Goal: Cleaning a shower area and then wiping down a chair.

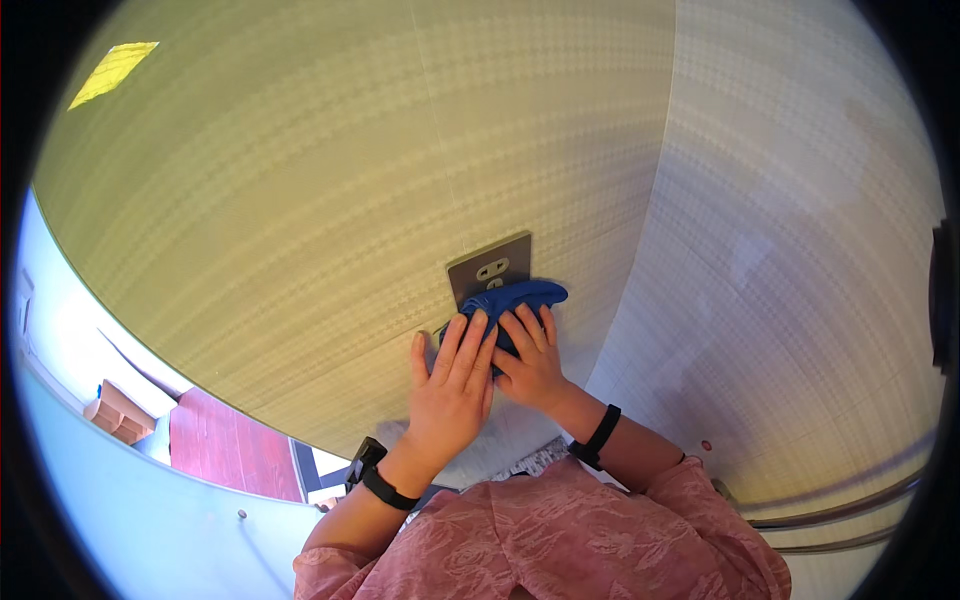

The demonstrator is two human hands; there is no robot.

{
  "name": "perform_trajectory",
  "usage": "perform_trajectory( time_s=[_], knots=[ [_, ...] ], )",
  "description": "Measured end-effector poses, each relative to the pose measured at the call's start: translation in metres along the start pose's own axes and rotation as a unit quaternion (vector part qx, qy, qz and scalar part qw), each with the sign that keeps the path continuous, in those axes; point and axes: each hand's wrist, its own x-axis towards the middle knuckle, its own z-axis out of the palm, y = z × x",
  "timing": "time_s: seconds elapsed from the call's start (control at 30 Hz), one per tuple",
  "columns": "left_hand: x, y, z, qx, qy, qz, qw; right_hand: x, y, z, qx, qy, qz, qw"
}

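Observation:
A blue cloth (pixel 517 295), bunched and folded, lies against the lower part of a metal wall socket plate (pixel 471 276). The plate's upper outlet shows, while the cloth covers much of its lower half. My left hand (pixel 454 386) rests with its fingers flat on the cloth's left side, thumb held apart near the wall. On the cloth's right side, my right hand (pixel 534 356) presses with bent fingers. The two hands touch or nearly touch between them. Part of the cloth is hidden under my fingers.
The textured beige wall (pixel 315 210) meets a paler wall (pixel 735 285) at a corner on the right. Metal rails (pixel 832 514) run along the lower right. Past the wall's edge at left are a reddish wooden floor (pixel 225 442) and a small wooden shelf (pixel 124 412).

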Motion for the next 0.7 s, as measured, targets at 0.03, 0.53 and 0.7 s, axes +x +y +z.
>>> perform_trajectory(
  time_s=[0.03,0.53,0.7],
  knots=[
    [0.001,-0.001,-0.001,0.001,0.001,-0.001,1.000,0.000,0.004,-0.001,0.002,-0.002,-0.004,1.000],
    [-0.018,0.014,-0.020,0.026,0.057,-0.033,0.997,0.158,-0.031,-0.084,0.000,0.075,-0.021,0.997],
    [-0.014,-0.001,-0.018,0.085,0.058,-0.006,0.995,0.181,-0.020,-0.089,-0.013,0.036,-0.096,0.995]
  ],
)
